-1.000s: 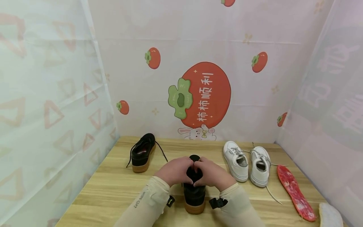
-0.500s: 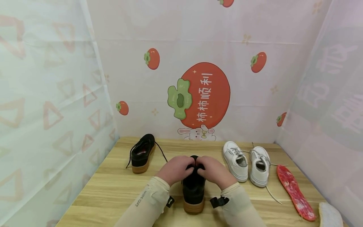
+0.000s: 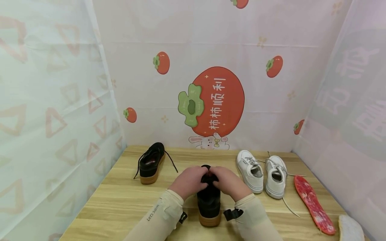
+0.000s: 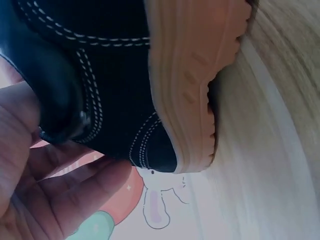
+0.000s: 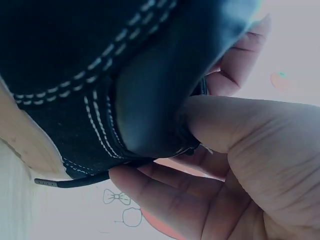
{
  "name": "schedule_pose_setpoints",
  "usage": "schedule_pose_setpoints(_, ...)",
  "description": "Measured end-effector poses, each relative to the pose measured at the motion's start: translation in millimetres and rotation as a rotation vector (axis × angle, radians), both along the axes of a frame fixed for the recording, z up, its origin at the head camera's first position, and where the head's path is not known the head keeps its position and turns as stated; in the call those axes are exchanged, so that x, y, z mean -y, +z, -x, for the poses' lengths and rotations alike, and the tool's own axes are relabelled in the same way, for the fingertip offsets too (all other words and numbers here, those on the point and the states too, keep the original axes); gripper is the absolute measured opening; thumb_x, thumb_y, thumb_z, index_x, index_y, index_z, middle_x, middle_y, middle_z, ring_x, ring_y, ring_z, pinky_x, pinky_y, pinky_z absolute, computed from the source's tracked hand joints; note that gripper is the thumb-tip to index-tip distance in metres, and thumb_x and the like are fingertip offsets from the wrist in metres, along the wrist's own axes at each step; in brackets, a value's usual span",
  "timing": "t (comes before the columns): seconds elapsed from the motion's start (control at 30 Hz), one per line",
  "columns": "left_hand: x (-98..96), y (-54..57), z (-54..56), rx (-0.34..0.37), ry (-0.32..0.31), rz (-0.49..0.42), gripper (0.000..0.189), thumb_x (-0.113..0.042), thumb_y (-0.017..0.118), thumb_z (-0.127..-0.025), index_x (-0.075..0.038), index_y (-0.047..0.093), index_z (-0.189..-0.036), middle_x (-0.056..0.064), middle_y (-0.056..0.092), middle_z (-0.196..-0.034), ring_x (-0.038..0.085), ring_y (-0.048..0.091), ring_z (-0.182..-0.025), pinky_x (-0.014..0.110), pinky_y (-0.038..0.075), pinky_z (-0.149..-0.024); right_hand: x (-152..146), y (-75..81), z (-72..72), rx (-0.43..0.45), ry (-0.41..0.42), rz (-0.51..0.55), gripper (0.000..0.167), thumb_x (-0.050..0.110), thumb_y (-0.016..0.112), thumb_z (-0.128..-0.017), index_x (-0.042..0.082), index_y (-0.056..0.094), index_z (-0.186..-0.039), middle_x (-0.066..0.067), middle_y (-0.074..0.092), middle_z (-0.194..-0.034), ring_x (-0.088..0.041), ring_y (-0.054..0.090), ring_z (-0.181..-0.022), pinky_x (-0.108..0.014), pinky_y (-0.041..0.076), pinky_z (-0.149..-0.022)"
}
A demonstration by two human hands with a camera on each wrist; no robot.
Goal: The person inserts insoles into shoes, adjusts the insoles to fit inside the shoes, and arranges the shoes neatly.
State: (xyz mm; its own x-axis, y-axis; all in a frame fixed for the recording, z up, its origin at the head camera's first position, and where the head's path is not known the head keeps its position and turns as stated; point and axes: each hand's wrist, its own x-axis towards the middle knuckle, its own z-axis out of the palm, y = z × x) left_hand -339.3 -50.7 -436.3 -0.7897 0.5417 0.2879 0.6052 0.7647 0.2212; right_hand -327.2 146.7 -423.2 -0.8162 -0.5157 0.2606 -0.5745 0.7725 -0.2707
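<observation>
A second black shoe (image 3: 151, 162) with a tan sole stood at the back left of the wooden table (image 3: 114, 204), its black lace (image 3: 171, 160) trailing off to the right. On the right side, two white sneakers (image 3: 263, 174) sat side by side, touching, with loose laces. Just right of them lay a red patterned insole (image 3: 313, 204), and a white fleecy insole (image 3: 349, 229) showed at the near right corner. Behind hung a backdrop (image 3: 217, 100) printed with persimmons and a rabbit.
</observation>
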Motion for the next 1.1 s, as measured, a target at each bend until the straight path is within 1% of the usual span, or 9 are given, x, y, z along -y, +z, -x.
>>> schedule_pose_setpoints(0.1, -2.2, 0.3, -1.0, -0.002, 0.010, 0.010, 0.015, -0.024, 0.082, -0.094, -0.021, 0.068, -0.100, -0.005, 0.071, -0.094, 0.010, 0.065, -0.083, 0.030, 0.057, -0.077, -0.2, -0.5, 0.2, -0.010, -0.008, 0.010, 0.018, 0.005, 0.078, -0.092, 0.016, 0.064, -0.096, 0.002, 0.070, -0.093, -0.019, 0.067, -0.090, -0.045, 0.056, -0.083)
schedule_pose_setpoints(0.2, -4.7, -0.1, -0.4, -0.045, 0.018, 0.012, 0.007, -0.024, 0.076, -0.099, -0.020, 0.070, -0.098, -0.004, 0.072, -0.091, 0.010, 0.064, -0.078, 0.030, 0.056, -0.074, 0.3, -1.2, 1.6, -0.006, -0.040, 0.040, 0.012, 0.010, 0.077, -0.096, 0.018, 0.068, -0.098, 0.003, 0.072, -0.094, -0.019, 0.070, -0.091, -0.045, 0.057, -0.085)
schedule_pose_setpoints(0.33, -7.1, -2.6, 1.6, -0.113, 0.020, 0.009, 0.012, -0.027, 0.070, -0.103, -0.020, 0.072, -0.093, -0.005, 0.071, -0.084, 0.009, 0.062, -0.072, 0.029, 0.055, -0.069, 0.3, -2.6, 4.4, 0.011, -0.089, 0.072, 0.006, 0.015, 0.075, -0.098, 0.020, 0.072, -0.099, 0.005, 0.074, -0.093, -0.018, 0.070, -0.089, -0.043, 0.058, -0.084)
schedule_pose_setpoints(0.47, -7.5, -6.4, 3.4, -0.140, 0.013, -0.007, 0.015, -0.028, 0.070, -0.104, -0.020, 0.073, -0.092, -0.006, 0.072, -0.082, 0.009, 0.062, -0.070, 0.029, 0.054, -0.068, -2.2, -3.9, 5.8, 0.020, -0.097, 0.086, 0.006, 0.017, 0.077, -0.097, 0.021, 0.073, -0.097, 0.008, 0.072, -0.090, -0.014, 0.067, -0.085, -0.039, 0.056, -0.080)
schedule_pose_setpoints(0.7, -1.0, -13.4, 5.2, -0.075, 0.033, -0.060, 0.013, -0.031, 0.071, -0.102, -0.023, 0.080, -0.100, -0.008, 0.078, -0.091, 0.008, 0.069, -0.079, 0.031, 0.059, -0.077, -6.0, -5.8, 6.9, 0.064, -0.010, 0.127, 0.006, 0.022, 0.078, -0.097, 0.023, 0.072, -0.095, 0.012, 0.069, -0.090, -0.009, 0.060, -0.080, -0.032, 0.051, -0.076)
schedule_pose_setpoints(0.8, 2.0, -12.5, 5.6, -0.042, 0.051, -0.075, 0.014, -0.034, 0.071, -0.102, -0.023, 0.081, -0.103, -0.009, 0.079, -0.094, 0.008, 0.071, -0.083, 0.031, 0.060, -0.080, -7.6, -4.6, 5.6, 0.089, 0.019, 0.149, 0.002, 0.024, 0.076, -0.099, 0.022, 0.074, -0.100, 0.009, 0.073, -0.097, -0.012, 0.066, -0.088, -0.035, 0.056, -0.081)
schedule_pose_setpoints(0.87, 2.7, -10.6, 5.5, -0.031, 0.053, -0.082, 0.015, -0.035, 0.072, -0.102, -0.024, 0.081, -0.102, -0.009, 0.079, -0.093, 0.008, 0.070, -0.082, 0.031, 0.060, -0.080, -12.9, -4.8, 3.6, 0.105, 0.024, 0.180, 0.007, 0.025, 0.072, -0.102, 0.021, 0.075, -0.107, 0.005, 0.074, -0.105, -0.018, 0.069, -0.098, -0.041, 0.057, -0.087)
schedule_pose_setpoints(0.97, 1.7, -9.4, 5.9, -0.011, 0.053, -0.085, 0.016, -0.038, 0.072, -0.102, -0.025, 0.081, -0.102, -0.011, 0.078, -0.092, 0.006, 0.069, -0.081, 0.031, 0.059, -0.081, -28.1, -3.9, -0.8, 0.101, -0.041, 0.234, 0.015, 0.027, 0.067, -0.106, 0.021, 0.075, -0.115, 0.001, 0.074, -0.117, -0.025, 0.069, -0.112, -0.047, 0.057, -0.095)
schedule_pose_setpoints(1.1, 0.4, -11.2, 6.3, 0.009, 0.062, -0.085, 0.015, -0.040, 0.072, -0.101, -0.027, 0.081, -0.101, -0.014, 0.077, -0.092, 0.003, 0.067, -0.082, 0.030, 0.059, -0.082, -62.6, -0.7, -2.6, 0.000, -0.217, 0.275, 0.021, 0.032, 0.061, -0.109, 0.018, 0.075, -0.114, -0.004, 0.074, -0.116, -0.027, 0.069, -0.110, -0.051, 0.056, -0.095)
